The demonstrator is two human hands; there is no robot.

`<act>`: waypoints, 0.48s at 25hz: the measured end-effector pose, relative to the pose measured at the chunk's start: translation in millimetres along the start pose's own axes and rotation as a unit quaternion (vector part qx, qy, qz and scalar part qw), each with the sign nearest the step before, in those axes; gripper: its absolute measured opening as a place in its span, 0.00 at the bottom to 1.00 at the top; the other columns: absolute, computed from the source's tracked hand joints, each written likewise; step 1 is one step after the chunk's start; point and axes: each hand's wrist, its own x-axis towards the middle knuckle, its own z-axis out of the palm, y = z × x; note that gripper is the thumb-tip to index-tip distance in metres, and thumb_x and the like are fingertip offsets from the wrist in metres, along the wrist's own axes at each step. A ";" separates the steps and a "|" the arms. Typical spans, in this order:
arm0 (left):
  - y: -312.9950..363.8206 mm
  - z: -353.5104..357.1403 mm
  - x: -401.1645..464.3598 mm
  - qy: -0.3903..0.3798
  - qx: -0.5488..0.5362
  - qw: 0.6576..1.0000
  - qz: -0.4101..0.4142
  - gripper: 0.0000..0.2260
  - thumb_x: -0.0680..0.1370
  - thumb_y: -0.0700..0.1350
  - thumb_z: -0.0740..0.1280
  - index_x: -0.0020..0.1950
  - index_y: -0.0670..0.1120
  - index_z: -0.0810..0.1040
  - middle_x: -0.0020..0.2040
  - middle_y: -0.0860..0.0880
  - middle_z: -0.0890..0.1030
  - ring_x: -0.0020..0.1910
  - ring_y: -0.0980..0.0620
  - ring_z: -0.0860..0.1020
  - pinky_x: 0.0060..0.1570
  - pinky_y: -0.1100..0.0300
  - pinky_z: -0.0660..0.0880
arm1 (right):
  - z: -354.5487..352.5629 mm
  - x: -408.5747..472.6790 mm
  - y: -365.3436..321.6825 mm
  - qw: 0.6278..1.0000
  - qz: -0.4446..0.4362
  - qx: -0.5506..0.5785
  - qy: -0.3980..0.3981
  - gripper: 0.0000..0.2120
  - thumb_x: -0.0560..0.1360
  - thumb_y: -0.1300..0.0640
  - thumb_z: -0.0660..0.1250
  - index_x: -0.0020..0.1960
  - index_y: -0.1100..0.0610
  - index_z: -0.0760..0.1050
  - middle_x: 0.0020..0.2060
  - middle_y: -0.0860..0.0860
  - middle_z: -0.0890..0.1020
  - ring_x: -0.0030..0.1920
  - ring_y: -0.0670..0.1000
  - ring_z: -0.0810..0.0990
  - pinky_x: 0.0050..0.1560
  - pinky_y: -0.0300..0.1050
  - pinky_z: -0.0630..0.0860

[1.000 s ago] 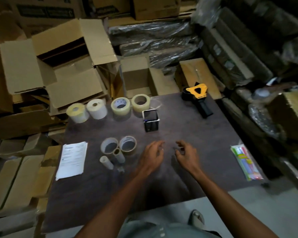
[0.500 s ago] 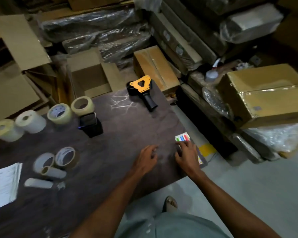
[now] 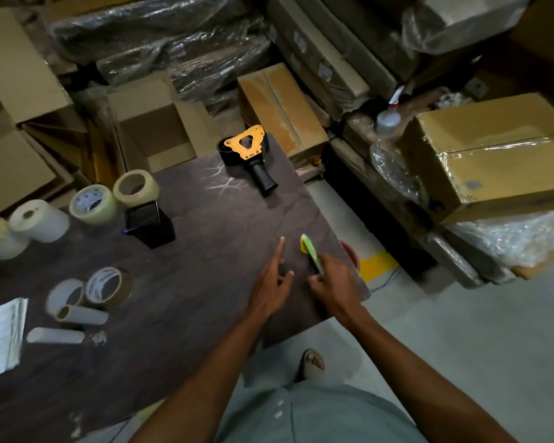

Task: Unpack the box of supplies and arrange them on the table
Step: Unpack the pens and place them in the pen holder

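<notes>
— What is the right hand (image 3: 331,282) doing?

— It is gripping a packet of coloured markers (image 3: 311,252), fingers curled round its near end, so the packet is standing tilted on edge near the right edge of the dark worktop (image 3: 189,282).

— And the left hand (image 3: 271,282)?

— It is hovering just beside the right one, holding nothing. Its index finger is pointing straight ahead across the worktop while the other fingers are lying loosely bent.

— What else is sitting on the worktop?

— A yellow and black tape dispenser (image 3: 248,155) is lying at the far edge. A black pen holder (image 3: 149,223) is standing left of centre, with two clear tape rolls (image 3: 136,188) just behind it and two white paper rolls (image 3: 37,220) further left. Nearer the person, two more tape rolls (image 3: 108,286) are leaning together, two cardboard tubes (image 3: 80,314) are lying beside them, and a stack of papers (image 3: 0,337) is resting at the left edge.

— Where is the box?

— An open cardboard box (image 3: 154,129) is sitting just beyond the far edge of the worktop.
</notes>
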 end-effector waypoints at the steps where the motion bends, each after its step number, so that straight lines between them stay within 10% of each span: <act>1: 2.6 -0.6 -1.4 0.002 -0.031 0.999 0.009 0.35 0.78 0.43 0.65 0.77 0.65 0.52 0.64 0.55 0.73 0.41 0.53 0.77 0.49 0.57 0.77 | -1.8 4.8 -6.6 0.997 0.030 0.077 0.008 0.13 0.69 0.55 0.67 0.52 0.56 0.79 0.42 0.52 0.83 0.42 0.53 0.80 0.42 0.43 0.74; 6: 0.3 -8.3 2.6 0.040 -0.244 0.968 -0.040 0.28 0.75 0.46 0.69 0.73 0.60 0.66 0.70 0.45 0.72 0.63 0.52 0.77 0.62 0.47 0.75 | 3.1 22.4 -38.1 0.883 0.141 0.435 -0.106 0.10 0.73 0.69 0.67 0.53 0.63 0.81 0.45 0.59 0.85 0.37 0.49 0.82 0.38 0.40 0.80; 12: -1.1 -39.3 -6.6 0.075 -0.392 0.906 -0.140 0.19 0.78 0.31 0.63 0.68 0.41 0.73 0.54 0.44 0.82 0.46 0.51 0.84 0.49 0.51 0.82 | 13.8 19.8 -58.9 0.886 0.071 0.435 -0.143 0.16 0.69 0.73 0.72 0.54 0.61 0.77 0.38 0.53 0.84 0.34 0.44 0.83 0.39 0.42 0.82</act>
